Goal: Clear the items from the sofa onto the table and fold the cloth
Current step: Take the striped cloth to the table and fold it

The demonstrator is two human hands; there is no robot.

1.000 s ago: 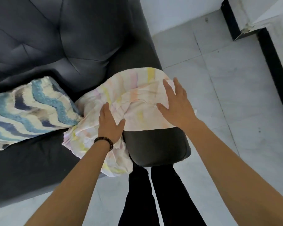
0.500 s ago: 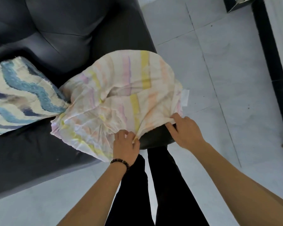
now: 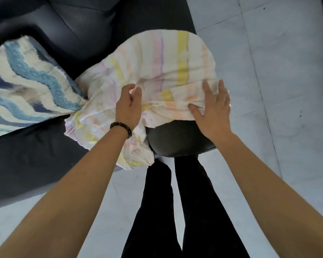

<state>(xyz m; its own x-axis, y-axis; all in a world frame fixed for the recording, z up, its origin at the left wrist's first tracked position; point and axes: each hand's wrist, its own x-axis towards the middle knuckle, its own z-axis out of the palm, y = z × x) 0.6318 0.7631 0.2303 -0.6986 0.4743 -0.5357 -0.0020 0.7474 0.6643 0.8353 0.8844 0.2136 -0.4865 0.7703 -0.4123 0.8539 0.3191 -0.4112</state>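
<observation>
A pale cloth with yellow, pink and purple stripes lies draped over the dark sofa's armrest, one end hanging down toward the seat. My left hand, a bead bracelet on its wrist, rests on the cloth's middle with the fingers curled, pinching a fold. My right hand lies flat on the cloth's near right edge with the fingers spread. The near end of the armrest shows bare below the cloth.
A cushion with blue and cream wavy stripes sits on the dark sofa to the left, touching the cloth. My dark-trousered legs stand just before the armrest. Light tiled floor stretches to the right.
Both hands have moved up from the cloth's near edge onto its top. The near edge has been carried up over the cloth. The right hand has opened flat.
</observation>
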